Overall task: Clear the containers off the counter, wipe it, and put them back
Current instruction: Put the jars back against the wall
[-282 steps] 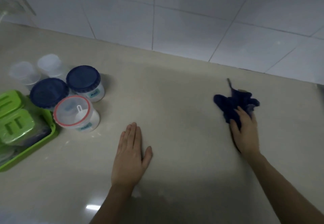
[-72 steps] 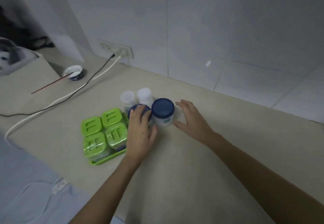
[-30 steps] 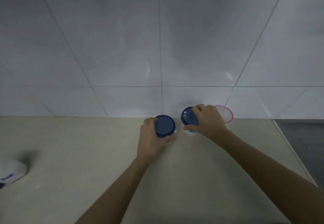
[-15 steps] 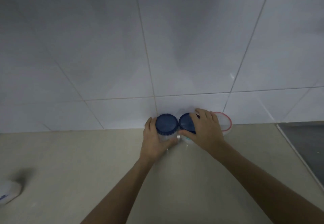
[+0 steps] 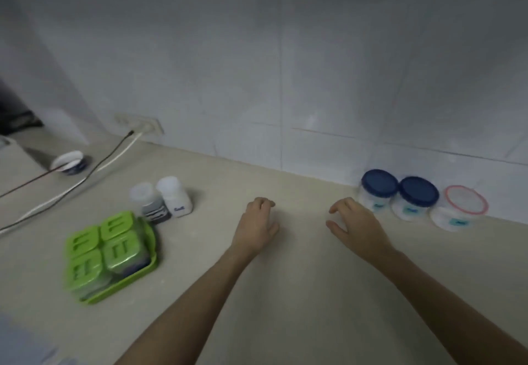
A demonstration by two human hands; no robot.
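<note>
Two blue-lidded jars point(image 5: 378, 191) point(image 5: 415, 197) and a red-rimmed clear-lidded tub point(image 5: 460, 209) stand in a row against the tiled wall at the right. Two small white-capped bottles point(image 5: 148, 201) point(image 5: 175, 196) stand left of centre, beside a green tray point(image 5: 134, 277) holding several green-lidded boxes point(image 5: 105, 247). My left hand point(image 5: 255, 226) hovers over the beige counter point(image 5: 285, 293) at centre, fingers curled, holding nothing. My right hand point(image 5: 355, 224) is just left of the jars, fingers apart and empty.
A white bowl with a thin stick point(image 5: 68, 161) sits at the far left near a wall socket point(image 5: 140, 121). A black and a white cable point(image 5: 94, 164) run from it across the counter. A grey-blue cloth edge point(image 5: 17, 344) shows at bottom left.
Both hands have let go of the two blue-lidded jars, which now stand by the wall, and have drawn back left. The view has swung left, showing the tray and bottles.
</note>
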